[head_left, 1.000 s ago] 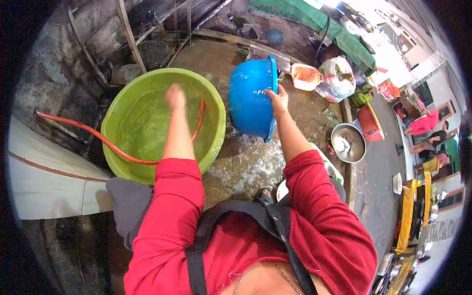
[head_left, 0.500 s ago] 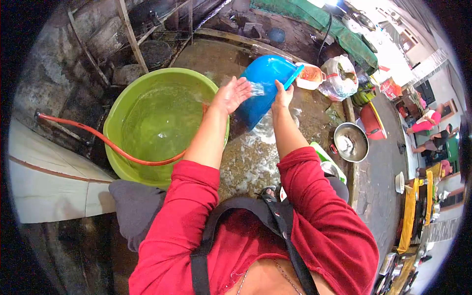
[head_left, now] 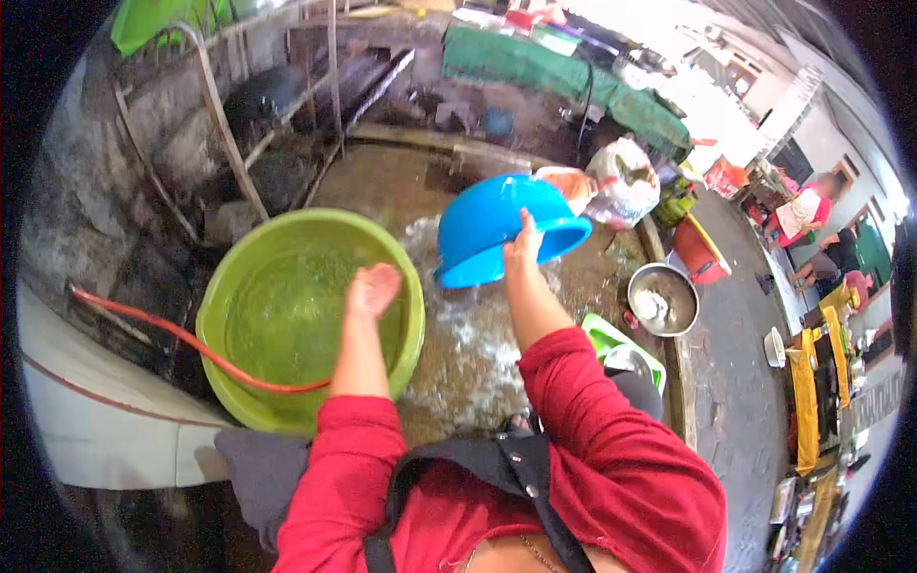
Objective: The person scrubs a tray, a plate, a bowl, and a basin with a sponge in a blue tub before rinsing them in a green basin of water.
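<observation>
My right hand (head_left: 522, 244) grips the rim of a blue plastic basin (head_left: 478, 224), which is held tilted above the wet floor. Over the right side of a large green tub (head_left: 222, 286) is my left hand (head_left: 374, 288), open and cupped, with nothing seen in it. Water (head_left: 306, 306) fills much of the tub, and an orange hose (head_left: 191, 341) runs over its near rim into it. Suds (head_left: 468, 353) lie on the concrete below the basin.
To the right stand a metal bowl (head_left: 683, 315) with something white inside, a green tray (head_left: 597, 329) and a red tub (head_left: 702, 258). Behind the basin is a filled plastic bag (head_left: 623, 191). A raised kerb (head_left: 678, 382) borders the wet floor. Other people (head_left: 798, 215) are at far right.
My left hand has moved from beside the blue basin down and left over the green tub. The basin, in my right hand, has tipped, and the splash of water on its side is gone.
</observation>
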Motion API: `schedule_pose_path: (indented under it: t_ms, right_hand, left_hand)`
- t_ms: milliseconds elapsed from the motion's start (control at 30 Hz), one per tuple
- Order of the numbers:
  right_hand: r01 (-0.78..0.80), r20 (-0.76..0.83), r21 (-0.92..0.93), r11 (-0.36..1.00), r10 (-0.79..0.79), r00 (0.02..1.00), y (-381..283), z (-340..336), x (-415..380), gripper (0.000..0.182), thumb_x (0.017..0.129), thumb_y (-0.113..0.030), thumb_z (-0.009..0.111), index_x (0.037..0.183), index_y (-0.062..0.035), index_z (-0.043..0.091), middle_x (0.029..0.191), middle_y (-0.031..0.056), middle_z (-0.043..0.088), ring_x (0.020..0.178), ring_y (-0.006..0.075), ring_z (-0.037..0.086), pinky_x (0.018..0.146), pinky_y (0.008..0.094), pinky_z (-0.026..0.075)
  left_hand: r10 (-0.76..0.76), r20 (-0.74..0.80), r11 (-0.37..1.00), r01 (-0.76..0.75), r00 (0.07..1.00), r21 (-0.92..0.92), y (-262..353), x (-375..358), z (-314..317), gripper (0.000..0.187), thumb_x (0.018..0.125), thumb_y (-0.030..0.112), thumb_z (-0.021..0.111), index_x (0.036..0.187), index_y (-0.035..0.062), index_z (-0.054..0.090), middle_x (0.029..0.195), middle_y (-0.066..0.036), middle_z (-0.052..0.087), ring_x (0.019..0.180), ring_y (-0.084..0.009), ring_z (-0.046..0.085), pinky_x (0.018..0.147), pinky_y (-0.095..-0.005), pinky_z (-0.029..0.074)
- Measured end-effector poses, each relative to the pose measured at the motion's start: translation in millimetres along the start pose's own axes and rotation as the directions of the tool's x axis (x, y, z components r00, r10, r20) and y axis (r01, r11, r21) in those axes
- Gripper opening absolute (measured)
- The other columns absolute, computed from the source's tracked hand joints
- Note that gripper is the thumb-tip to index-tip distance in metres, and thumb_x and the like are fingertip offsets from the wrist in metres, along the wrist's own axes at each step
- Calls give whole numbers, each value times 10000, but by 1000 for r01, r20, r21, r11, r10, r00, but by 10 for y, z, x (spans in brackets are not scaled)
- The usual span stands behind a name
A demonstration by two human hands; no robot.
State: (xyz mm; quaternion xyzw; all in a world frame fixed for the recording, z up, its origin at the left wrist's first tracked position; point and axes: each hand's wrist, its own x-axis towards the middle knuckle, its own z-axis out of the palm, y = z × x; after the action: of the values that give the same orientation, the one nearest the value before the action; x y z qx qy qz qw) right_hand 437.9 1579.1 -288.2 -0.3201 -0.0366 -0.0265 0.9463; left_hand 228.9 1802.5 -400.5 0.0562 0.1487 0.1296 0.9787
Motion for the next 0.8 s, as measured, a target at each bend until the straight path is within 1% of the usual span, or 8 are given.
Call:
schedule_pose_path:
  t_ms: [200, 300, 367, 400, 533, 567, 600, 800]
  right_hand:
    - [-24, -65, 30, 999, 26, 998, 176, 72, -127, 590, 705, 6, 635, 1223, -149, 400, 1182, 128, 464, 1048, 322, 468, 875, 515, 401]
    - [-28, 99, -107, 994, 39, 994, -119, 9, -179, 591, 693, 18, 632, 1217, -113, 391, 1157, 138, 476, 1033, 312, 478, 880, 482, 407]
    - [-134, 157, -284, 949, 184, 970, -354, 34, -317, 579, 667, 29, 628, 1194, -59, 404, 1133, 114, 496, 1012, 274, 490, 871, 394, 411]
    - [-131, 212, -395, 909, 230, 950, -368, -51, -290, 575, 655, 28, 624, 1184, -49, 412, 1078, 111, 527, 967, 276, 518, 848, 403, 427]
    - [-104, 202, -786, 610, 412, 888, -473, -152, -544, 497, 667, -51, 635, 1111, 41, 430, 977, 146, 570, 896, 298, 553, 840, 380, 441]
    - [313, 410, -899, 306, 340, 846, -488, -215, -594, 459, 654, -76, 632, 1063, 42, 460, 956, 171, 575, 870, 311, 562, 811, 371, 448]
    - [654, 590, -754, -66, 369, 718, -513, -311, -672, 424, 641, -101, 629, 1016, 43, 490, 935, 197, 579, 844, 324, 570, 782, 363, 456]
    - [807, 275, -576, -130, 899, 342, -334, -1051, -998, 382, 603, -113, 609, 976, -91, 530, 873, 187, 583, 858, 363, 557, 687, 423, 440]
  left_hand:
    - [-76, 148, 923, 13, 986, 385, -390, 16, 1130, 405, 902, 375, 416, 1066, 26, 535, 1027, -130, 583, 964, -278, 544, 864, -426, 423]
    - [646, 44, 384, -374, 762, 844, 43, -165, 806, 347, 860, 319, 485, 980, 13, 597, 926, -120, 610, 860, -245, 553, 777, -357, 428]
    - [892, 121, -79, -114, 435, 990, 579, -121, 25, 317, 840, 255, 460, 910, -23, 597, 922, -186, 618, 863, -289, 582, 767, -387, 443]
    - [977, 0, -30, 140, 211, 990, 679, -339, -37, 292, 832, 226, 455, 886, -20, 603, 892, -200, 619, 847, -328, 590, 727, -429, 458]
    - [826, -563, 528, 332, 13, 782, 1278, -419, -1209, 282, 834, 246, 453, 916, 42, 630, 922, -156, 631, 843, -285, 603, 678, -447, 480]
    - [694, -719, 700, 259, -27, 666, 1285, -394, -1371, 283, 835, 252, 451, 921, 56, 636, 940, -130, 635, 840, -252, 606, 670, -433, 490]
    - [699, -714, 691, 298, -40, 659, 1259, -502, -1616, 283, 835, 252, 451, 921, 56, 636, 940, -130, 635, 840, -252, 606, 670, -433, 490]
    - [358, -728, 920, -90, 585, 381, 1041, -186, -2199, 361, 875, 317, 370, 1133, 125, 533, 1076, -55, 577, 933, -227, 550, 765, -410, 458]
